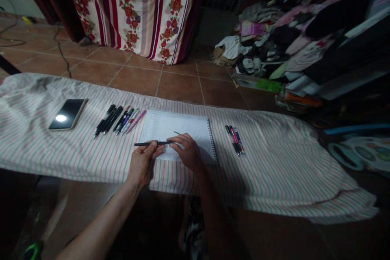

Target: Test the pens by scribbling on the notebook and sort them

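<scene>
My left hand (143, 162) pinches a thin black pen (149, 144) that lies level above the near edge of a spiral notebook (195, 130). My right hand (188, 151) rests on the notebook page, its fingers closed round the pen's right end; a small dark tip pokes out above the fingers. The notebook lies open on a striped cloth (274, 162) spread over a low surface.
A row of several pens (117, 119) lies left of the notebook, and a phone (67, 113) with a light reflection lies further left. Three pens (235, 139) lie to the notebook's right. Behind are tiled floor, a floral curtain (137, 8) and a clothes pile (289, 36).
</scene>
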The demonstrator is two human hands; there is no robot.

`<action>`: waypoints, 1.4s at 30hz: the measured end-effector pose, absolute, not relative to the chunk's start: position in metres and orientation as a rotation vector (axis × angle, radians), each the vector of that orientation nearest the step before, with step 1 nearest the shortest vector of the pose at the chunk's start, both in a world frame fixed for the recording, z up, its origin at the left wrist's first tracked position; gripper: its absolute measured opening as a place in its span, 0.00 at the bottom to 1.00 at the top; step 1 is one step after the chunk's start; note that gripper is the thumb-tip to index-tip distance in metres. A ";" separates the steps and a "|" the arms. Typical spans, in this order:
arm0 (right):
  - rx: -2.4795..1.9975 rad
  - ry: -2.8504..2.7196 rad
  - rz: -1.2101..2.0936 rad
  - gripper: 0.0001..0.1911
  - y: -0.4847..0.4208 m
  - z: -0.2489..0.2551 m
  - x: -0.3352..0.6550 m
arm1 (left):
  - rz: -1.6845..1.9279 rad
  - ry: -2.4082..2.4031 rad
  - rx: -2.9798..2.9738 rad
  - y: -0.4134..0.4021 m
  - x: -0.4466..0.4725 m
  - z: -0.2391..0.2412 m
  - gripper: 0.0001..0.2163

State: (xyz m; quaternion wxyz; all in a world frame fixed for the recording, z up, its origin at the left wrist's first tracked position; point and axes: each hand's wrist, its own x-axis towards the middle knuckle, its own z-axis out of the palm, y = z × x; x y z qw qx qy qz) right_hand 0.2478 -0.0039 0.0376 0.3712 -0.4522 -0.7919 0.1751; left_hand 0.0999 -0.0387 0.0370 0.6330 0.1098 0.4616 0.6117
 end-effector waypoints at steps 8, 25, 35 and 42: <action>-1.226 -2.002 0.531 0.06 -0.006 0.042 0.244 | 1.403 1.043 0.200 -0.038 0.099 0.041 0.02; -1.272 -1.694 0.878 0.09 -0.004 0.049 0.242 | 1.163 1.176 0.591 -0.050 0.089 0.052 0.16; -1.277 -1.759 0.891 0.08 -0.005 0.050 0.250 | 1.202 1.620 2.013 -0.055 0.071 0.045 0.11; -1.252 -1.775 1.007 0.11 -0.004 0.048 0.245 | 0.956 1.608 1.978 -0.054 0.072 0.041 0.13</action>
